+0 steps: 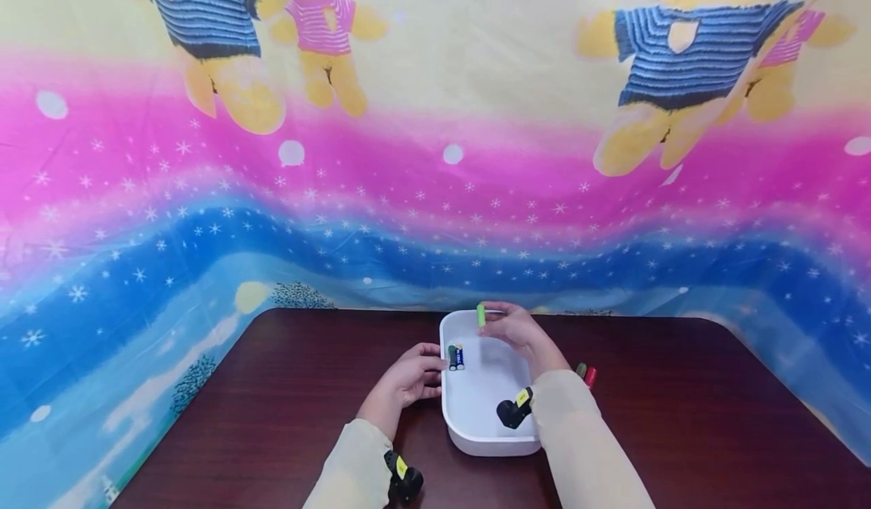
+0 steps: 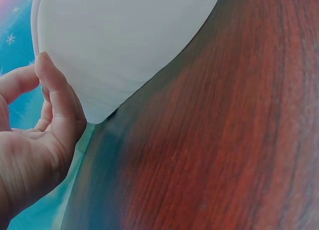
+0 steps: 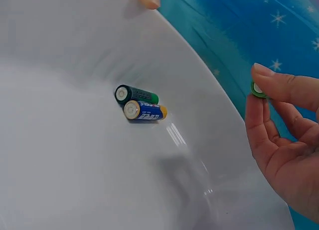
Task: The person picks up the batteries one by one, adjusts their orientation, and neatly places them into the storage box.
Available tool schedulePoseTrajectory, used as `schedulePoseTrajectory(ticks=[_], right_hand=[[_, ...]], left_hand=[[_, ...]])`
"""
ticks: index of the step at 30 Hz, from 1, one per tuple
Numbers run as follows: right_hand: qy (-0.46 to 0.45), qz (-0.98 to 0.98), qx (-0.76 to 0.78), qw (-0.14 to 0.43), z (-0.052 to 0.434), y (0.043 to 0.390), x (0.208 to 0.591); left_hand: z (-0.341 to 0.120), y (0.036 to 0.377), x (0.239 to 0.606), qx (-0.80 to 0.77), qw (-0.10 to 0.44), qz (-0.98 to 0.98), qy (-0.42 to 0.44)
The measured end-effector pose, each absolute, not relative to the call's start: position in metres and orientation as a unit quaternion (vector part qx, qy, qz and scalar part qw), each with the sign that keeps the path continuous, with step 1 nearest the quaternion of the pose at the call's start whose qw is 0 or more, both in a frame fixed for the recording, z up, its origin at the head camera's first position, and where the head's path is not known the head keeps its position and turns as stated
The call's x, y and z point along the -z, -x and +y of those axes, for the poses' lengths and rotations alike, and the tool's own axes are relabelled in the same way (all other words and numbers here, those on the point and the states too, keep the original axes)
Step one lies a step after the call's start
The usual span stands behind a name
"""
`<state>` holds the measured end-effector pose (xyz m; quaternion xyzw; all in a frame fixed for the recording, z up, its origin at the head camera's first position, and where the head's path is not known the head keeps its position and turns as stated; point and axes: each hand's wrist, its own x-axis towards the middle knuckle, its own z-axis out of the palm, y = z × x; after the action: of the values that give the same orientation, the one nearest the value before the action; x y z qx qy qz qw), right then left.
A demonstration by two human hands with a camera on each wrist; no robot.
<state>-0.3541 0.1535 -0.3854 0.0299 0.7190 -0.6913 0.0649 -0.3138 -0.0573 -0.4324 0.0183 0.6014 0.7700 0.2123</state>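
Note:
A white tray (image 1: 490, 399) with raised walls and rounded corners stands on the table. My left hand (image 1: 411, 377) holds its left side; in the left wrist view the fingers (image 2: 52, 83) are bent at the rim. My right hand (image 1: 519, 333) pinches a light green battery (image 1: 481, 315) between thumb and fingers, over the far end of the tray. In the right wrist view, that battery (image 3: 257, 90) shows one end. A dark green battery (image 3: 138, 94) and a blue battery (image 3: 147, 112) with a gold end lie side by side inside, near the left wall.
A red cylinder (image 1: 590, 376) and a green cylinder (image 1: 581, 370) lie right of the tray, partly hidden by the right sleeve (image 1: 578, 433). The dark wooden table (image 1: 327, 388) meets a patterned cloth (image 1: 408, 214) at its far edge.

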Motion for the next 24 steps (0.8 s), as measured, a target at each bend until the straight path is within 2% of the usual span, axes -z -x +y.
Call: schedulePoseTrajectory(ticks=[24], right_hand=[[-0.040, 0.829, 0.552, 0.079, 0.140, 0.360, 0.404]], left_hand=[[-0.058, 0.314, 0.431, -0.771, 0.216, 0.599, -0.018]])
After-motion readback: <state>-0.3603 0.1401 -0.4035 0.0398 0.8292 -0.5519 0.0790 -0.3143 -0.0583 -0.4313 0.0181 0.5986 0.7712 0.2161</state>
